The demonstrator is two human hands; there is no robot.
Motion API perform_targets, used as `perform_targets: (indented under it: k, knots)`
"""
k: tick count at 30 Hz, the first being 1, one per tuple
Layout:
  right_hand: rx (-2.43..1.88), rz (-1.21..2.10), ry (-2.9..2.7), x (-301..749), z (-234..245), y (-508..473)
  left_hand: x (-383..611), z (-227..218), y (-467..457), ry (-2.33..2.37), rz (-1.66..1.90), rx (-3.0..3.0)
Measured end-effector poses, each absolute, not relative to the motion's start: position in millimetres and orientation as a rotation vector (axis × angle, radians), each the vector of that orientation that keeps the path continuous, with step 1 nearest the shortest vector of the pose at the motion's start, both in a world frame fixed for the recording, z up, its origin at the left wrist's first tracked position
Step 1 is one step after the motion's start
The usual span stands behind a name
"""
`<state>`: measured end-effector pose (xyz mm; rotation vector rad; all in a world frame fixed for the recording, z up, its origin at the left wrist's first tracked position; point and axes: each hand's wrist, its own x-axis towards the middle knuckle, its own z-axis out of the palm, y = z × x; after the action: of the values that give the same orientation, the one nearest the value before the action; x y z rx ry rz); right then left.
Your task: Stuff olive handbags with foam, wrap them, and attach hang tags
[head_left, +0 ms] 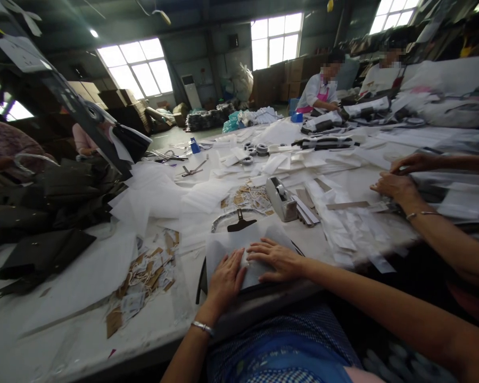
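Note:
A dark handbag [239,225] lies at the table's front edge, its curved handle [215,219] wrapped in clear film or foam. Over most of its body is spread a white sheet [223,243], thin like foam or paper. My left hand [226,275] rests flat on the sheet, fingers stretched out. Beside it my right hand [277,260] also presses down on the sheet, palm down with the fingers spread. A small white bit [244,259] shows between the two hands; I cannot make out what it is.
Behind the bag stands a grey tape dispenser [281,201]. Loose tags [151,271] lie in a pile at left, near dark bags [43,255]. White sheets [155,194] cover much of the table. At right, a co-worker's hands [399,183] handle something; other people work farther back.

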<state>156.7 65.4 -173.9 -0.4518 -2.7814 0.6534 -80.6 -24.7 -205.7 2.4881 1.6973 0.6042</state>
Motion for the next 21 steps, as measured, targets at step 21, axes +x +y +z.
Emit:
perform_targets:
  k: [21]
  knots:
    - [-0.491, 0.579, -2.791, 162.5, -189.4, 60.4, -73.6, -197.2, -27.1, 1.731, 0.363, 2.593]
